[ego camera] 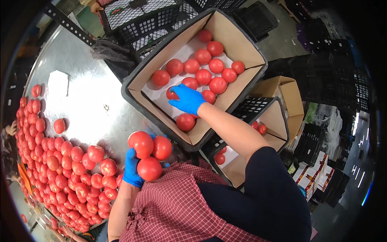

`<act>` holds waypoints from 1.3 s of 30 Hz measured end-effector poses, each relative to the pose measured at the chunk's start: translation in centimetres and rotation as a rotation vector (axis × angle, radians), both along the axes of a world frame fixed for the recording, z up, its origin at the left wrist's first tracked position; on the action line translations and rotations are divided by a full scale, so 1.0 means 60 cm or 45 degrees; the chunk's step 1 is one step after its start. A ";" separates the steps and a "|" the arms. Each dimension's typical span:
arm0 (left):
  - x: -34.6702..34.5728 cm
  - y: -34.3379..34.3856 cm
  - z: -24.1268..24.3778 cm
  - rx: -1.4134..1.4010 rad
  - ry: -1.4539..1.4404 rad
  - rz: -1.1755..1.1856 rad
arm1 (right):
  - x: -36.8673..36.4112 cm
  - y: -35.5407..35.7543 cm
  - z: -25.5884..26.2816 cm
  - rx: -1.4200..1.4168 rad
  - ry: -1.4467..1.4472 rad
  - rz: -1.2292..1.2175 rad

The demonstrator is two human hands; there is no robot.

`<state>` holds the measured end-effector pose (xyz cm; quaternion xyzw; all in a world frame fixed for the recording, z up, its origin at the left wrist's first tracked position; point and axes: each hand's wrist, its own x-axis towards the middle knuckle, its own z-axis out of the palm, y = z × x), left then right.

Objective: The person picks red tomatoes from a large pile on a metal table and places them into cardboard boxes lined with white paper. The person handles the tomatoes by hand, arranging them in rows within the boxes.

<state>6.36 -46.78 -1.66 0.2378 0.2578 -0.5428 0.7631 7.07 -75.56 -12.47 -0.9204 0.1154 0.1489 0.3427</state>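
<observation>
My left hand, in a blue glove, cradles three red tomatoes in front of the checked apron. Inside a black plastic crate lined with brown cardboard and white paper, my right hand, gloved in blue too, has its fingers around a tomato, which they partly cover. Several other tomatoes rest apart or touching on the paper around that hand. One tomato lies below my right wrist, near the crate's close side, and another there is mostly hidden by the wrist.
A metal table on the left bears a large heap of tomatoes and a white sheet. Lower crates holding tomatoes stand under my right arm. Beyond are black crates and an open carton. Other people's hands show at the edges.
</observation>
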 end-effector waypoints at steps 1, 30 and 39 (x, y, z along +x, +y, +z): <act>0.000 -0.001 0.005 0.020 -0.057 -0.015 | 0.017 -0.008 -0.022 -0.012 0.047 0.029; 0.044 -0.013 -0.030 0.350 0.225 0.106 | 0.285 -0.324 -0.130 -0.885 0.107 -0.586; 0.054 -0.012 -0.024 0.309 0.168 0.054 | 0.208 -0.302 -0.086 -0.013 -0.556 -0.631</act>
